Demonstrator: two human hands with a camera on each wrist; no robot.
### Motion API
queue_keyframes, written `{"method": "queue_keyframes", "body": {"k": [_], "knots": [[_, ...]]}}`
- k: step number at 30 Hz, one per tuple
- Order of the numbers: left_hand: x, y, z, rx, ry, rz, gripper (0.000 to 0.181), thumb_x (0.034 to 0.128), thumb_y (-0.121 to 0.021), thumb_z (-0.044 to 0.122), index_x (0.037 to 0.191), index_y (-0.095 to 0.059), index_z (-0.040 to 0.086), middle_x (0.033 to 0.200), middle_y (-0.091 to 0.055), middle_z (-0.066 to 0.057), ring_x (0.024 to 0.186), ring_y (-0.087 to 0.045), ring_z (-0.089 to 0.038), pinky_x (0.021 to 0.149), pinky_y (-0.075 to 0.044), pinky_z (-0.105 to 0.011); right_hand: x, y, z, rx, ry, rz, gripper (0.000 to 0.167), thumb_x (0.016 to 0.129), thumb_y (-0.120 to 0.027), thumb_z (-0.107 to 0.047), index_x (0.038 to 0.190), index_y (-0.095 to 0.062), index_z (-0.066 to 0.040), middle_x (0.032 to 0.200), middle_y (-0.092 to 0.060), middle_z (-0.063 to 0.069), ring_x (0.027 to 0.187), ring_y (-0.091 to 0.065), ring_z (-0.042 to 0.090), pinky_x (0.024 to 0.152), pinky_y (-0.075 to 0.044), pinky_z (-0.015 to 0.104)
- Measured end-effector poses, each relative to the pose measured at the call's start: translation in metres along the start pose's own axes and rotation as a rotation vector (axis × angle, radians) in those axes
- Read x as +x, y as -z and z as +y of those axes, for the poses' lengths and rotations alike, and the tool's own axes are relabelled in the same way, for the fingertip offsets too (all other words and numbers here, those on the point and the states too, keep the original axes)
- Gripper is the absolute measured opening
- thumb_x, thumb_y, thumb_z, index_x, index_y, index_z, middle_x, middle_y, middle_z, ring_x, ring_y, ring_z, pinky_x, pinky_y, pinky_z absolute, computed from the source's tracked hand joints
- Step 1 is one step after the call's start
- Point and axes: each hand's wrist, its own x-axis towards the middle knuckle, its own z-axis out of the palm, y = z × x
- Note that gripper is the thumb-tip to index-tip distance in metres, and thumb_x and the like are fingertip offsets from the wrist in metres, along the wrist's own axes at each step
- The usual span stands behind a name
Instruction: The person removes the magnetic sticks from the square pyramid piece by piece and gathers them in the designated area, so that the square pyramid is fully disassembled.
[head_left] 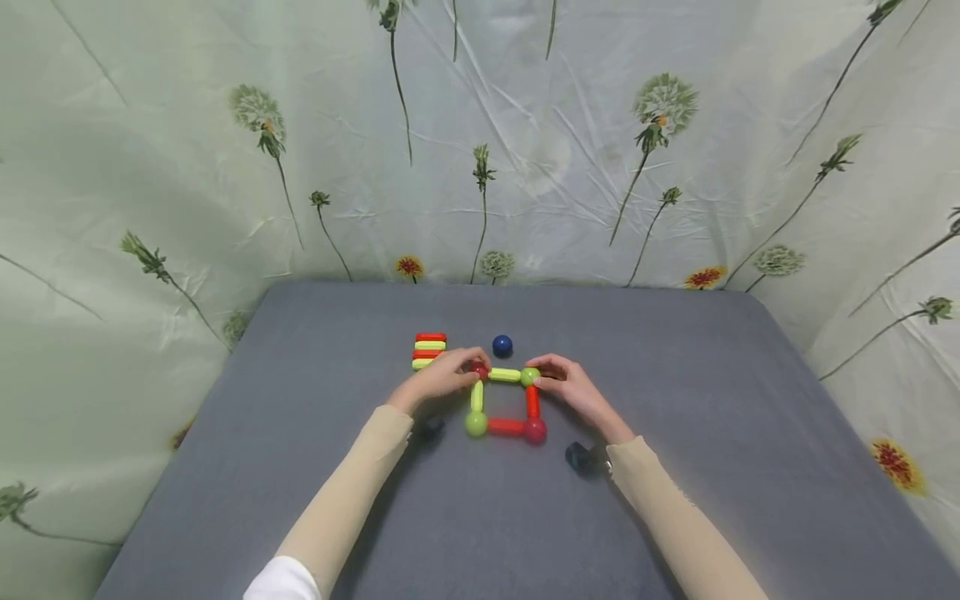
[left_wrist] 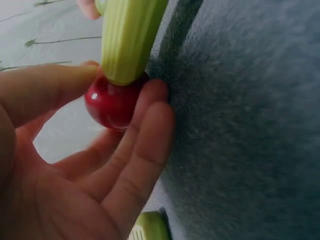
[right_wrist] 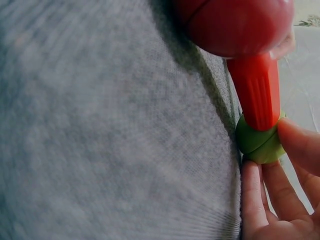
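A square of rods and balls lies on the grey table. My left hand (head_left: 446, 375) pinches its far-left red ball (left_wrist: 111, 104) between thumb and fingers. On the far-right corner, my right hand (head_left: 572, 387) holds a green ball (right_wrist: 261, 142) the same way. A yellow-green rod (head_left: 505, 375) joins these two balls. Along the left side runs another yellow-green rod (head_left: 477, 397), down to a near green ball (head_left: 476, 423). Red rods form the right side (head_left: 532, 402) and near side (head_left: 506, 427), meeting at a near red ball (head_left: 535, 430).
Several red and yellow-green rods (head_left: 431, 337) lie in a row behind the left hand. A dark blue ball (head_left: 502, 346) sits just beyond the square. Behind the grey table (head_left: 675, 333) hangs a flower-printed curtain (head_left: 555, 167).
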Motion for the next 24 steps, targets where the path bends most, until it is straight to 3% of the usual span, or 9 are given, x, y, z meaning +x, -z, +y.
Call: {"method": "queue_keyframes", "body": {"k": [4, 8, 14, 16, 21, 24], "knots": [[0.006, -0.001, 0.003, 0.118, -0.01, 0.008, 0.021, 0.0841, -0.059, -0.002, 0.101, -0.064, 0.01, 0.093, -0.055, -0.004, 0.078, -0.049, -0.016, 0.067, -0.044, -0.029, -0.001, -0.001, 0.0, 0.016, 0.016, -0.005, 0.027, 0.092, -0.063, -0.011, 0.117, -0.061, 0.0, 0.114, -0.063, 0.013, 0.101, -0.058, 0.023, 0.087, -0.047, 0.03], [0.008, -0.001, 0.005, 0.188, 0.009, 0.056, 0.02, 0.0843, -0.063, 0.001, 0.1, -0.067, 0.011, 0.095, -0.049, -0.005, 0.09, -0.046, -0.021, 0.076, -0.044, -0.033, 0.0, -0.001, -0.002, 0.013, -0.03, -0.003, 0.03, 0.093, -0.061, -0.008, 0.121, -0.059, 0.003, 0.118, -0.06, 0.017, 0.106, -0.056, 0.027, 0.09, -0.046, 0.032], [0.022, 0.001, 0.001, 0.052, 0.109, 0.292, 0.021, 0.0886, -0.064, 0.0, 0.109, -0.064, 0.005, 0.106, -0.057, -0.014, 0.096, -0.056, -0.029, 0.086, -0.048, -0.04, 0.001, -0.001, -0.003, 0.003, -0.066, 0.005, 0.032, 0.094, -0.059, -0.006, 0.124, -0.056, 0.006, 0.123, -0.057, 0.022, 0.109, -0.054, 0.03, 0.092, -0.044, 0.031], [0.03, 0.002, -0.003, 0.028, 0.142, 0.339, 0.022, 0.0884, -0.064, -0.001, 0.11, -0.062, 0.004, 0.11, -0.06, -0.016, 0.097, -0.058, -0.03, 0.087, -0.047, -0.041, 0.001, -0.002, -0.003, 0.01, -0.075, 0.009, 0.032, 0.094, -0.059, -0.005, 0.124, -0.056, 0.005, 0.123, -0.058, 0.021, 0.109, -0.054, 0.029, 0.093, -0.044, 0.031], [0.045, 0.0, -0.007, 0.013, 0.217, 0.35, 0.022, 0.0891, -0.063, -0.001, 0.11, -0.061, 0.004, 0.115, -0.061, -0.016, 0.101, -0.058, -0.03, 0.088, -0.047, -0.039, 0.0, -0.002, -0.004, -0.003, -0.069, 0.01, 0.031, 0.094, -0.059, -0.006, 0.123, -0.057, 0.005, 0.121, -0.058, 0.019, 0.109, -0.055, 0.028, 0.095, -0.044, 0.036], [0.048, -0.001, -0.007, 0.013, 0.223, 0.351, 0.024, 0.0888, -0.064, 0.0, 0.112, -0.061, 0.004, 0.116, -0.061, -0.016, 0.102, -0.058, -0.03, 0.089, -0.047, -0.04, -0.001, -0.002, -0.008, -0.006, -0.062, 0.009, 0.031, 0.094, -0.059, -0.005, 0.122, -0.056, 0.006, 0.121, -0.058, 0.02, 0.11, -0.055, 0.03, 0.096, -0.043, 0.039]]}}
